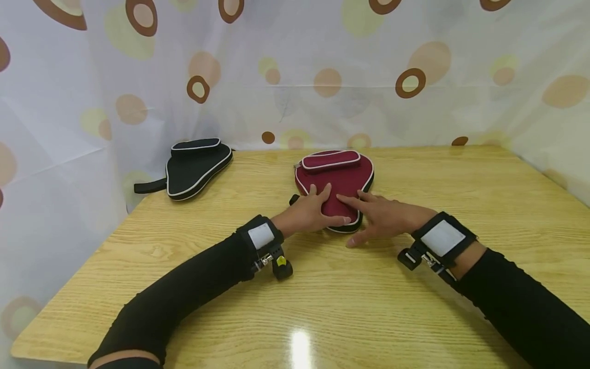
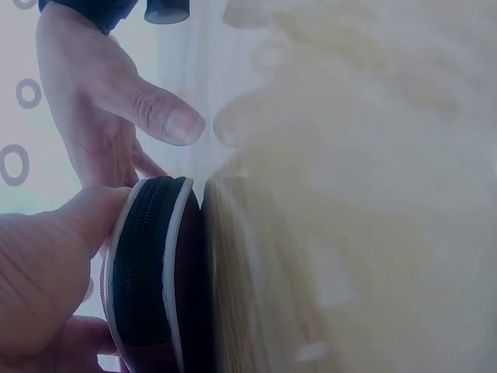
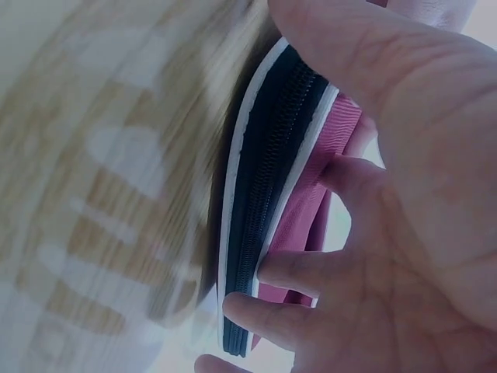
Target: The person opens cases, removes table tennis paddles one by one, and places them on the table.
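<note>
A dark red table tennis racket case (image 1: 343, 179) with white piping and a raised front pocket lies flat on the table. Its narrow end points toward me. My left hand (image 1: 310, 211) rests on the lower left of the case, fingers spread and thumb across the narrow end. On the other side, my right hand (image 1: 389, 218) is spread too, its fingertips at the right edge of the case. Both wrist views show the black zipper side (image 2: 147, 264) of the case; in the right wrist view the right fingers (image 3: 307, 272) extend beside it.
Farther left, a black racket case (image 1: 195, 171) with white piping lies near the table's back left edge, its strap (image 1: 149, 186) pointing left. The wooden table (image 1: 258, 318) reaches back to a patterned curtain (image 1: 295, 66). A small black piece (image 1: 294, 199) shows beside the red case.
</note>
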Tool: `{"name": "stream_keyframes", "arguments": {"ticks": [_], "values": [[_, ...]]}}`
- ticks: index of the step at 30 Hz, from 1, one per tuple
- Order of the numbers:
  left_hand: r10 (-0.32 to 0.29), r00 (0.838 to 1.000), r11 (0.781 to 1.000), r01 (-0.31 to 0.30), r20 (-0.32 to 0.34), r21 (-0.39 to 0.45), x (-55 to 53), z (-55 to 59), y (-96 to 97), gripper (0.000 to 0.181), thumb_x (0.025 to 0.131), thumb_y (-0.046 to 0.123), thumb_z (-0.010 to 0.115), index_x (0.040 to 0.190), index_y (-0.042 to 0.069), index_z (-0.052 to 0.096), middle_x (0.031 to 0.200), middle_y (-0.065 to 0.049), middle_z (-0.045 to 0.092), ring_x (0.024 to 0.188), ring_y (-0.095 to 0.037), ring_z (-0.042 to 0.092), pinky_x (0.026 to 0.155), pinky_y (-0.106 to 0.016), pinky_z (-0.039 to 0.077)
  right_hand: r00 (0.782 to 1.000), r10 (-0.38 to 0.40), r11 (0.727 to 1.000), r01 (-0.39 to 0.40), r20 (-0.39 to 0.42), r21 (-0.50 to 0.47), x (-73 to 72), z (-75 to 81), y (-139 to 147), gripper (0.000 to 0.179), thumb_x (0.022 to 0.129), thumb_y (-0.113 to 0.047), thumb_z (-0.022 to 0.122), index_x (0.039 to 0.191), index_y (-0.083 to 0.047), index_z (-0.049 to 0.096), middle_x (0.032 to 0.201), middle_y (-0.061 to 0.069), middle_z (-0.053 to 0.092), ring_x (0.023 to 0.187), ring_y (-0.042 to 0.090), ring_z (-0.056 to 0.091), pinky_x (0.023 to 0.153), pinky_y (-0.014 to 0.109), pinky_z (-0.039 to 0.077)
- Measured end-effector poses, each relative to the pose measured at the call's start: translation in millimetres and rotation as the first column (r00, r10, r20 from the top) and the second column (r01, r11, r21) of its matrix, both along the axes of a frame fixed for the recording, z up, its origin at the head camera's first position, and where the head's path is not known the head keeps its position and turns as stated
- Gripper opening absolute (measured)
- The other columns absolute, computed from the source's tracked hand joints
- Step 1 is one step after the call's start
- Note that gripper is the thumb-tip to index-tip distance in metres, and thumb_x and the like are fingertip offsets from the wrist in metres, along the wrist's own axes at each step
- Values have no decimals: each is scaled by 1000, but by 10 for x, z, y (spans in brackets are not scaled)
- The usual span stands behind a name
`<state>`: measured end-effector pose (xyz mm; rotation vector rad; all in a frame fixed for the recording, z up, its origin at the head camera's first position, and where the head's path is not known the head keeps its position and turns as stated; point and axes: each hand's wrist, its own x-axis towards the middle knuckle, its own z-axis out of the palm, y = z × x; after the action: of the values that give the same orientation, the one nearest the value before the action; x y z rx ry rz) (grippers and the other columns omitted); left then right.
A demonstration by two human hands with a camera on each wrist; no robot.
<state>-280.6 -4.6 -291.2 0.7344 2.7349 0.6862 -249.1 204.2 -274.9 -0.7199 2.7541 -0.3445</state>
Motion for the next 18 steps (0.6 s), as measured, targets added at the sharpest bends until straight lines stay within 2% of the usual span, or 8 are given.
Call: {"name": "stream_keyframes", "arguments": {"ticks": [13, 18], "values": [[1, 1000, 1000, -1, 2, 22, 139, -14, -2, 96, 93, 55, 65, 162, 14, 13, 164, -28, 4, 147, -42, 26, 114, -47, 34, 1000, 12, 1000, -11, -28, 29, 155, 41, -11, 102, 86, -61, 71, 162, -15, 22, 158, 38, 17, 141, 61, 22, 101, 77, 29], [-6, 1000, 1000, 6, -2, 15, 176, 0, -12, 95, 94, 55, 65, 162, 13, 13, 164, -28, 6, 147, -43, 26, 113, -48, 36, 1000, 8, 1000, -8, -10, 21, 169, 58, -26, 102, 86, -62, 70, 162, -14, 22, 158, 38, 16, 142, 61, 20, 104, 74, 29]]}}
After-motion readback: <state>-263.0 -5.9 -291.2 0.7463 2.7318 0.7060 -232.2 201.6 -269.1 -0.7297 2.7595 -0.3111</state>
